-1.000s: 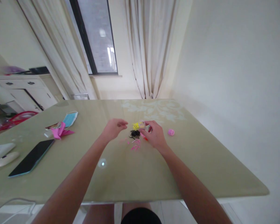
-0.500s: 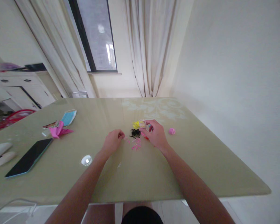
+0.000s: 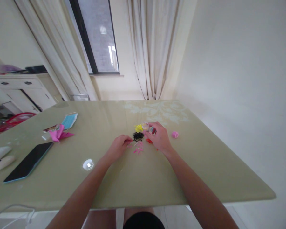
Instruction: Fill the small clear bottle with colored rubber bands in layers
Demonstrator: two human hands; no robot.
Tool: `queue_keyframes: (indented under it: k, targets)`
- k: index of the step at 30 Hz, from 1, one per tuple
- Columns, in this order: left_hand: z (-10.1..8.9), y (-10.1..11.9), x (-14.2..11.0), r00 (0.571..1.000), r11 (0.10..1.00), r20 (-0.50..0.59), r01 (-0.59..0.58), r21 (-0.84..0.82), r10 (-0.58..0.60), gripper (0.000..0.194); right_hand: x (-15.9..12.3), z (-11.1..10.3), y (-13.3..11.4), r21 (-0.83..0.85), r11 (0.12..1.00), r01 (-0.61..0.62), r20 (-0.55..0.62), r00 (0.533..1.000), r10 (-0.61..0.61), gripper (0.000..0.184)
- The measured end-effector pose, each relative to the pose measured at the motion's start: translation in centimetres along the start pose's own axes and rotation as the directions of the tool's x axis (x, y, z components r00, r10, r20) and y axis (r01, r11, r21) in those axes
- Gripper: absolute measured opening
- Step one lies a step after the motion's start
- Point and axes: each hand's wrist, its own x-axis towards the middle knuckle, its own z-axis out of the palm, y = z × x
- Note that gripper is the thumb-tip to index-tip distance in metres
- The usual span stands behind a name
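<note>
My left hand [image 3: 119, 147] has come down and in, just left of the pink bits [image 3: 139, 148] and black pile [image 3: 138, 136], so both hands are now at the work. Left looks pinched, can't tell on what. Right hand [image 3: 160, 136] grips the small clear container [image 3: 145, 126] beside the yellow pile [image 3: 138, 128].

Phone [image 3: 28, 162]: on worktop [image 3: 205, 178], left side.
Mask [image 3: 70, 121]: behind phone.
Loose pieces [image 3: 138, 136]: between left hand [image 3: 120, 144] and right hand [image 3: 160, 137].
Container [image 3: 145, 126]: in right hand.
Cap [image 3: 175, 135]: right of right hand.
</note>
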Motion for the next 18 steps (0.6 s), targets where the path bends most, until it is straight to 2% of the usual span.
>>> queue_keyframes:
  k: [5,11,15,18]
  targets:
    - [-0.5,-0.6,-0.5,0.991,0.996,0.105,-0.082,-0.033,0.085,0.023,0.0,0.0,0.0,0.009,1.000,0.003,-0.003,1.000,-0.003,0.030]
    - [-1.1,0.3,-1.8,0.987,0.986,0.155,-0.071,0.152,0.047,0.019,0.0,0.0,0.0,0.002,1.000,0.003,-0.004,1.000,-0.003,0.032]
    - [-0.2,2.2,-2.4,0.997,0.971,0.073,-0.031,0.238,0.014,0.022,0.0,0.1,-0.2,-0.018,1.000,-0.002,0.001,1.000,0.002,0.031]
    - [1.1,3.8,-2.6,1.000,0.988,-0.002,0.003,0.157,-0.002,0.022,-0.1,0.0,-0.3,-0.028,1.000,-0.005,0.011,1.000,0.005,0.032]
